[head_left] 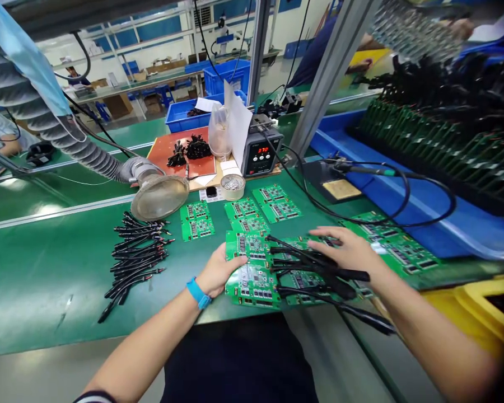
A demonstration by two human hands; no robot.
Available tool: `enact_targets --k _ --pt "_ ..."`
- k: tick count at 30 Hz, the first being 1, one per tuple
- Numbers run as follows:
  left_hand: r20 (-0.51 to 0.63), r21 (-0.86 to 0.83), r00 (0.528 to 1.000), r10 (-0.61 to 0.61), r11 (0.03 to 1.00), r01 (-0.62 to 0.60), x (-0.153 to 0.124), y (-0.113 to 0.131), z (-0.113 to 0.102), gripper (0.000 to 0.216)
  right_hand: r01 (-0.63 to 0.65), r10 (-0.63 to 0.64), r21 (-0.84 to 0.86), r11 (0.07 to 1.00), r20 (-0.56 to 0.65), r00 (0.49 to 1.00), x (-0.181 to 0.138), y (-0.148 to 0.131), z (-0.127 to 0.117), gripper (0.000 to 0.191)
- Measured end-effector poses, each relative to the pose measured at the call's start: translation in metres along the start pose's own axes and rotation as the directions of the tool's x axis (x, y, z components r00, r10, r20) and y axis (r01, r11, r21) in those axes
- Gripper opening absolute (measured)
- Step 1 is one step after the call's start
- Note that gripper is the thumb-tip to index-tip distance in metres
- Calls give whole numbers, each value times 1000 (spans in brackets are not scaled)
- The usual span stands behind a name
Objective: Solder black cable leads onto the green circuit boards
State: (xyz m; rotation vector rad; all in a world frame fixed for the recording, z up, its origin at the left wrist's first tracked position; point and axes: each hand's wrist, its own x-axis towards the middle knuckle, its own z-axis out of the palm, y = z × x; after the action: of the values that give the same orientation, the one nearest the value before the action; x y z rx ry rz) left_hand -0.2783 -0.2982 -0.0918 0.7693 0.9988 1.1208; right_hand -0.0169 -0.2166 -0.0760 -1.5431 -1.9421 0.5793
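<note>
My left hand (pixel 220 272), with a blue wristband, grips the left edge of a green circuit board panel (pixel 252 274) at the table's front edge. My right hand (pixel 350 252) lies flat, fingers spread, on a bundle of black wired connectors (pixel 315 266) that rests across the panel and neighbouring boards. Several more green boards (pixel 197 219) lie in a row behind.
A pile of black cables (pixel 136 249) lies to the left. A fume extractor hood (pixel 159 196) on a grey hose hangs over the bench. Behind stand a soldering station (pixel 261 152), a solder tin (pixel 232 186), a soldering iron (pixel 361 169) and a blue tray (pixel 424 201).
</note>
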Motion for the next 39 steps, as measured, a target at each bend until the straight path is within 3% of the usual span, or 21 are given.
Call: enact_targets --k 3,5,6,7,8,9,11,13,16,18,19,21,24,26,28,30,34,39 --pt "-30 55 999 -16 998 18 4 -12 -5 48 -11 11 3 1000 -56 998 -3 -16 -25 45" --pt "-40 78 999 -24 997 27 1 -11 -4 49 47 -50 -37 998 -85 995 -13 -40 -30 51" --pt "-43 85 999 -24 996 28 -1 -10 -3 49 127 -128 -55 990 -25 991 -19 -51 -28 55" --pt "-41 88 999 -21 996 24 -3 -10 -1 49 247 -238 -70 967 108 965 -27 -61 -21 67" --pt "-37 87 999 -13 996 16 -5 -9 1 48 430 -387 -152 890 248 888 -34 -67 -12 85" --pt "-30 88 1000 -1 996 4 -6 -10 3 47 532 -455 -207 821 326 829 -41 -69 -1 101" --pt "-22 121 999 28 992 -25 -8 -11 6 45 607 -474 -321 727 404 782 -50 -63 20 119" --pt "-25 244 998 65 968 -57 -10 -14 6 46 589 -432 -396 705 420 798 -53 -47 37 125" --pt "-115 607 969 221 787 -107 -14 -14 2 60 567 -392 -412 714 435 810 -53 -26 47 123" --pt "-186 795 921 343 603 -64 -18 -12 -1 72 563 -388 -397 725 440 810 -52 -21 47 121" --pt "-214 828 907 363 559 -28 -20 -11 -2 75 560 -386 -391 730 440 811 -51 -21 46 120" --pt "-273 780 920 283 624 40 -22 -6 -4 78 556 -385 -375 742 441 811 -51 -22 44 120" --pt "-353 497 934 42 855 149 -19 2 0 84 553 -390 -346 758 438 810 -52 -22 42 119" --pt "-289 238 948 -133 949 205 -15 7 8 82 554 -400 -320 768 435 806 -52 -20 42 118" --pt "-130 31 962 -242 968 247 -11 8 16 68 557 -413 -292 778 430 803 -52 -20 41 115" --pt "-40 -57 966 -255 966 252 -10 6 23 54 551 -421 -266 791 417 806 -53 -22 39 114" --pt "-61 -98 979 -196 977 190 -24 8 26 45 520 -428 -201 830 370 825 -57 -34 27 113" --pt "21 -206 983 -185 961 185 -61 35 26 43 455 -433 -2 891 303 849 -74 -54 25 85"
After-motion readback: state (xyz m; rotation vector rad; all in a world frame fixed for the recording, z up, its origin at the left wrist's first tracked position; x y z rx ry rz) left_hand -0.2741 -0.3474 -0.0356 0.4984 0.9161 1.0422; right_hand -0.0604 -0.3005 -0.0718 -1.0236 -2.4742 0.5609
